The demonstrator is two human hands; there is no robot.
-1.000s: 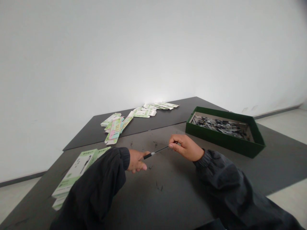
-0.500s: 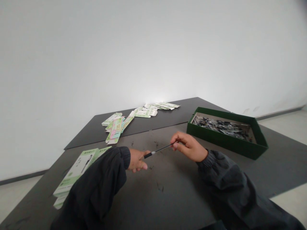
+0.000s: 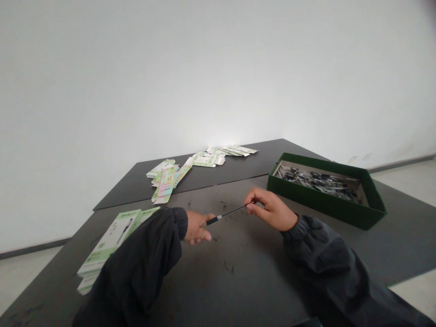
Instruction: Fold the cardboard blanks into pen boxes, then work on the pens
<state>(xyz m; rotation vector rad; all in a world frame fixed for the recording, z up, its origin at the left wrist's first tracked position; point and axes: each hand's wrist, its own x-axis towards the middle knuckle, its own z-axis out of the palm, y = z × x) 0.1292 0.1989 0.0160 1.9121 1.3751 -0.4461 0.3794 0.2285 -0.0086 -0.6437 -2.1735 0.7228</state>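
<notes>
A pen barrel (image 3: 211,221) with a black grip is held between the thumb and fingers of my left hand (image 3: 196,227), just above the dark table. Out of its clear tip end runs a thin dark refill (image 3: 233,211), slanting up to the right. My right hand (image 3: 269,210) pinches the far end of that refill between thumb and fingertips. The fingers cover the refill's very end, and the rear of the barrel is hidden by my left hand.
A green box (image 3: 323,204) full of pens (image 3: 316,181) stands at the right. Pen cartons (image 3: 112,236) are stacked beside my left sleeve. Flattened cartons (image 3: 165,181) lie farther back, with more cartons (image 3: 206,159) along the table's (image 3: 218,281) far edge by the wall.
Both hands keep the same hold on the barrel and refill. The whole view has shifted very slightly.
</notes>
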